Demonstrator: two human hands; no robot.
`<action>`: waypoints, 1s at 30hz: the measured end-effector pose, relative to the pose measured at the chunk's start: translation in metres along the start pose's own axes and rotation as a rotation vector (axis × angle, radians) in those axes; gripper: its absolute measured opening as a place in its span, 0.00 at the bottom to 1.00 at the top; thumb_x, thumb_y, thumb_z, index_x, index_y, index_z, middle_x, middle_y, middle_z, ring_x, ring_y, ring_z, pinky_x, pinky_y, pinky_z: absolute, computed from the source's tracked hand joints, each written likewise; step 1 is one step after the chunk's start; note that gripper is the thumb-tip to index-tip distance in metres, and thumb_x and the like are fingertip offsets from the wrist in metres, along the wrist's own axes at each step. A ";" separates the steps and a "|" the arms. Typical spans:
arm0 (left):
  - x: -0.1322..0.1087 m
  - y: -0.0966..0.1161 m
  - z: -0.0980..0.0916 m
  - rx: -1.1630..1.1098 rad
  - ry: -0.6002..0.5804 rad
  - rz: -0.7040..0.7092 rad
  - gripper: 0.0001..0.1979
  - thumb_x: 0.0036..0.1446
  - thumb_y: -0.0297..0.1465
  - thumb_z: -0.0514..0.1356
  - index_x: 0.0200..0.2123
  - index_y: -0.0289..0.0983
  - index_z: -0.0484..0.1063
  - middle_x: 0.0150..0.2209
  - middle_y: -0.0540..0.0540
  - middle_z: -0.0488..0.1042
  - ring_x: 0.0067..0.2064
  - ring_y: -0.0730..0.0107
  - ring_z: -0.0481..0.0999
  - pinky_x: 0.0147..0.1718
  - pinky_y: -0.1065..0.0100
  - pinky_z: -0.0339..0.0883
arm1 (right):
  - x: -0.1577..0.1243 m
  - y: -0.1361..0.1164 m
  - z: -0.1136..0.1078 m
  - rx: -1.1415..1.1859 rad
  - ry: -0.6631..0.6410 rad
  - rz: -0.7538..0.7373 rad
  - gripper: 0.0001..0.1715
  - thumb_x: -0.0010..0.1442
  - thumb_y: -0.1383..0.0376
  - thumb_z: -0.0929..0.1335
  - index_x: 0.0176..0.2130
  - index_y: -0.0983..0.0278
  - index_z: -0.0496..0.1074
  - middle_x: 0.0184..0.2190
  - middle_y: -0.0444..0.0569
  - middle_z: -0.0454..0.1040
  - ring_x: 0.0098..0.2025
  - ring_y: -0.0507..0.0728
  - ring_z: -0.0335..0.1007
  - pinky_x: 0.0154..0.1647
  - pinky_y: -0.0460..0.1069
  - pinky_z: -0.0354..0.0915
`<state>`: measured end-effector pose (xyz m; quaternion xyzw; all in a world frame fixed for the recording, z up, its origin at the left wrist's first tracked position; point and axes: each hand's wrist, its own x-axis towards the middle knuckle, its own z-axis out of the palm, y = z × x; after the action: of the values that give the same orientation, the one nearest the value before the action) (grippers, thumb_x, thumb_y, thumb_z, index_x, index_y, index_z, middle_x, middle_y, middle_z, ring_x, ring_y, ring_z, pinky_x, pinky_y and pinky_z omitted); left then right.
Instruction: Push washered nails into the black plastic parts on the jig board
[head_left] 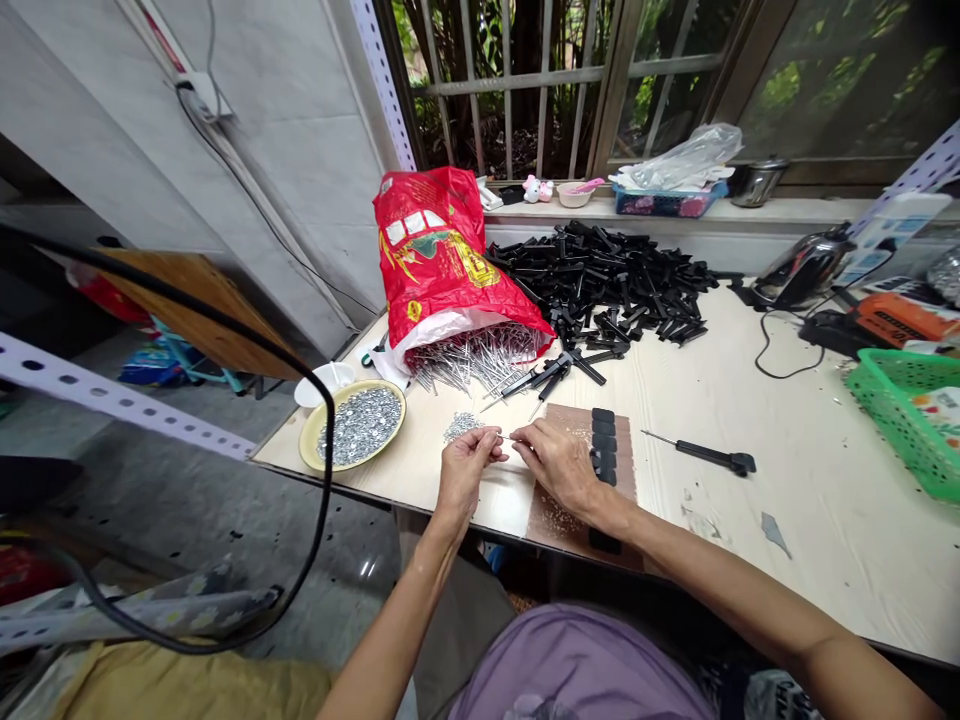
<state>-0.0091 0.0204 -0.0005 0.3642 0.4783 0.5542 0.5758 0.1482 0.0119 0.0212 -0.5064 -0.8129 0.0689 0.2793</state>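
Note:
Over the front of the table, my left hand (466, 462) and my right hand (559, 462) meet fingertip to fingertip. Both are closed in a pinch around a thin metal rod (506, 436), which shows in the short gap between them. Any small part at the left fingertips is too tiny to make out. Just behind my left hand lies a little heap of small silvery metal pieces (463, 426). Under my right hand is a brown board (555, 510), with a row of black rectangular pieces (604, 445) along it.
A yellow bowl of metal pieces (360, 425) stands left. Metal rods (480, 358) spill from a red bag (442, 260). Black plastic parts (607, 280) are piled behind. One black part with a rod (709, 455) lies right, near a green basket (900, 430). A black cable (328, 480) hangs left.

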 end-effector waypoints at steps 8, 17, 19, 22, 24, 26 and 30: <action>-0.003 -0.001 0.001 0.028 -0.010 -0.004 0.17 0.44 0.37 0.68 0.35 0.32 0.77 0.29 0.47 0.75 0.27 0.77 0.72 0.32 0.70 0.70 | -0.003 0.009 0.001 0.206 -0.036 0.014 0.09 0.65 0.62 0.61 0.41 0.62 0.69 0.36 0.48 0.72 0.34 0.53 0.69 0.33 0.46 0.62; -0.004 -0.004 0.004 -0.006 -0.030 -0.018 0.16 0.44 0.36 0.68 0.35 0.31 0.76 0.29 0.47 0.75 0.27 0.78 0.72 0.32 0.71 0.69 | -0.003 0.012 0.001 0.389 -0.025 0.006 0.09 0.64 0.64 0.62 0.41 0.64 0.70 0.34 0.48 0.70 0.35 0.53 0.68 0.35 0.47 0.64; -0.004 -0.002 0.006 -0.014 -0.027 -0.025 0.17 0.44 0.36 0.68 0.35 0.30 0.76 0.29 0.47 0.75 0.26 0.78 0.72 0.31 0.72 0.69 | -0.004 0.013 0.001 0.390 -0.024 -0.031 0.10 0.63 0.66 0.64 0.44 0.64 0.70 0.35 0.49 0.69 0.35 0.53 0.67 0.37 0.48 0.64; -0.006 0.001 0.011 0.004 -0.038 -0.023 0.16 0.44 0.36 0.68 0.35 0.31 0.76 0.29 0.47 0.75 0.27 0.78 0.72 0.32 0.71 0.69 | -0.008 0.018 -0.001 0.371 -0.016 -0.055 0.11 0.64 0.67 0.62 0.44 0.63 0.70 0.36 0.50 0.69 0.37 0.54 0.68 0.39 0.49 0.65; -0.008 0.001 0.018 0.026 -0.055 -0.019 0.16 0.44 0.36 0.68 0.35 0.31 0.77 0.29 0.47 0.75 0.27 0.77 0.72 0.32 0.71 0.69 | -0.013 0.024 -0.007 0.343 -0.003 -0.033 0.10 0.64 0.67 0.62 0.43 0.63 0.70 0.36 0.49 0.70 0.38 0.54 0.68 0.40 0.49 0.65; -0.011 -0.003 0.030 0.045 -0.080 -0.025 0.16 0.44 0.36 0.68 0.36 0.32 0.77 0.29 0.47 0.75 0.26 0.78 0.71 0.31 0.72 0.69 | -0.021 0.033 -0.018 0.300 0.006 -0.010 0.09 0.64 0.66 0.62 0.42 0.63 0.70 0.36 0.49 0.71 0.38 0.54 0.68 0.41 0.49 0.65; -0.020 -0.020 0.064 0.061 -0.185 -0.078 0.16 0.45 0.37 0.67 0.36 0.32 0.78 0.27 0.49 0.74 0.25 0.78 0.70 0.26 0.74 0.67 | -0.046 0.062 -0.048 0.218 -0.022 -0.005 0.09 0.65 0.65 0.61 0.41 0.63 0.70 0.35 0.48 0.71 0.39 0.55 0.68 0.41 0.49 0.65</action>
<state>0.0588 0.0050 0.0009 0.4123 0.4536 0.4804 0.6273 0.2372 -0.0066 0.0192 -0.4701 -0.8050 0.1617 0.3239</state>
